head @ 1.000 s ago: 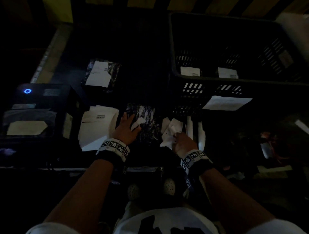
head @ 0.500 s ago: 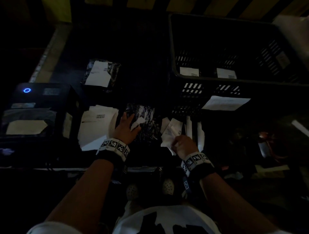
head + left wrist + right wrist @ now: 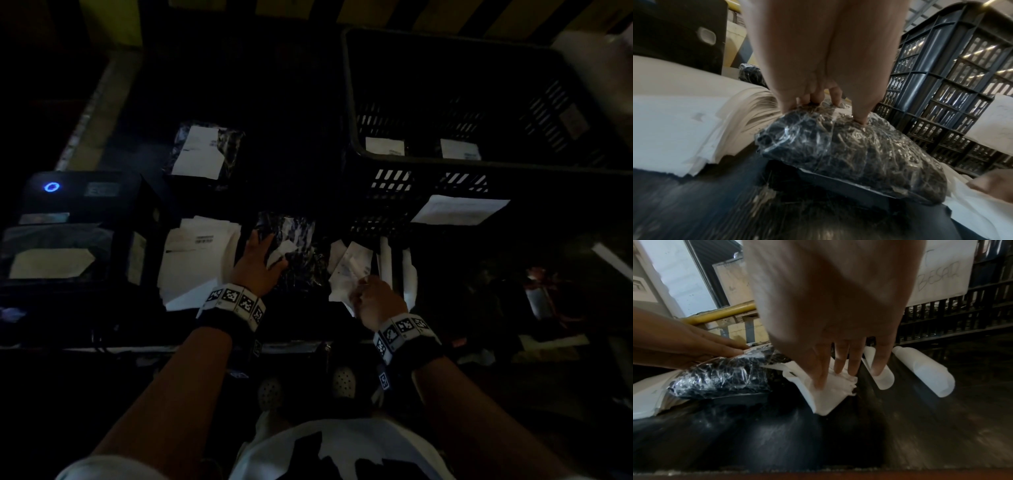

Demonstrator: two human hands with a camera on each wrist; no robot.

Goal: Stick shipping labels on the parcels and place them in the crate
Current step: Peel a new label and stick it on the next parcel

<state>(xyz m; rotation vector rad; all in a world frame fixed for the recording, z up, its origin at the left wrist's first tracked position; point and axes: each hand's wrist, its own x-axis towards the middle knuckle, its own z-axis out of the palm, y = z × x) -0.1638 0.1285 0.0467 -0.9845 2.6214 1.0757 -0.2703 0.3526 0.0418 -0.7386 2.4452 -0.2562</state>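
Item 1. Left hand [image 3: 255,265]: lies flat on the plastic-wrapped parcel [image 3: 849,149], fingers straight and spread, fingertips [image 3: 860,119] pressing the crinkled clear film. It wraps round nothing.

Item 2. Plastic-wrapped parcel: dark contents under glossy film, on the dark table [image 3: 900,426] in front of the person, between the stack of white sheets [image 3: 195,260] on its left and the loose label paper [image 3: 830,394] on its right. A small white scrap shows on its top in the head view; no print readable.

Item 3. Right hand [image 3: 375,301]: over the loose label paper, fingers [image 3: 840,363] extended downward, tips touching the crumpled white sheet. Whether thumb and finger pinch it cannot be told; the wrist view is blurred.

Item 4. Two curled white strips [image 3: 925,371]: on the table just beyond the right hand, near the crate's foot.

Item 5. Black slatted crate [image 3: 394,192]: far right of the table. Two white-labelled parcels [image 3: 385,146] lie inside; print too small to read. A white sheet [image 3: 941,272] hangs on its front wall, handwritten, the lower word reading about "BESAR".

Item 6. Second parcel with white label [image 3: 202,150]: further back on the table, well apart from both hands.

Item 7. Black printer [image 3: 78,219]: far left, blue ring light lit.
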